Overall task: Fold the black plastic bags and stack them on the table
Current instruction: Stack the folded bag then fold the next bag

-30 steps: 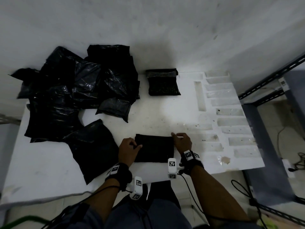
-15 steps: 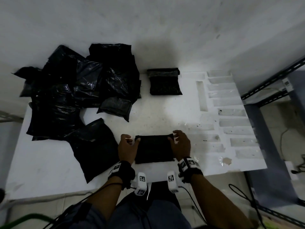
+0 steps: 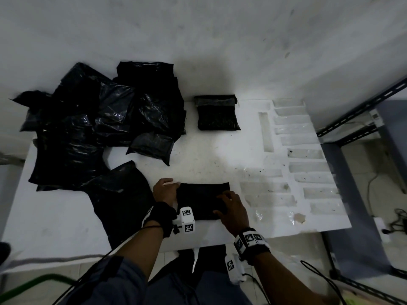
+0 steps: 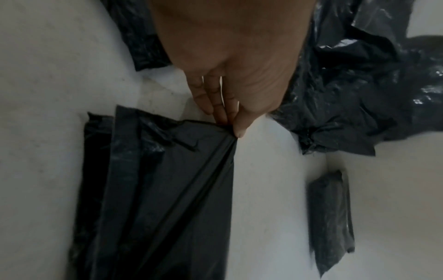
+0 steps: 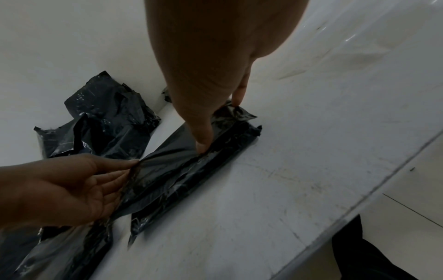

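A partly folded black bag (image 3: pixel 202 201) lies flat near the front edge of the white table (image 3: pixel 209 157). My left hand (image 3: pixel 174 187) pinches its left edge between thumb and fingers (image 4: pixel 233 128) and lifts the top layer a little (image 5: pixel 130 170). My right hand (image 3: pixel 220 203) rests on the bag's right half. Its thumb (image 5: pixel 203 145) presses straight down on the bag (image 5: pixel 182 170) and a fingertip (image 5: pixel 237 98) touches the far right corner. A small stack of folded bags (image 3: pixel 217 115) sits at the back, also in the left wrist view (image 4: pixel 330 214).
A loose pile of unfolded black bags (image 3: pixel 105 128) covers the back left. One flat bag (image 3: pixel 119 199) lies just left of my left hand. Clear tape strips (image 3: pixel 308 168) mark the table's right part. A metal shelf frame (image 3: pixel 363 119) stands to the right, and a wall behind.
My right hand has moved from the bag's right edge onto its top. My left hand stays at the left edge and now pinches it.
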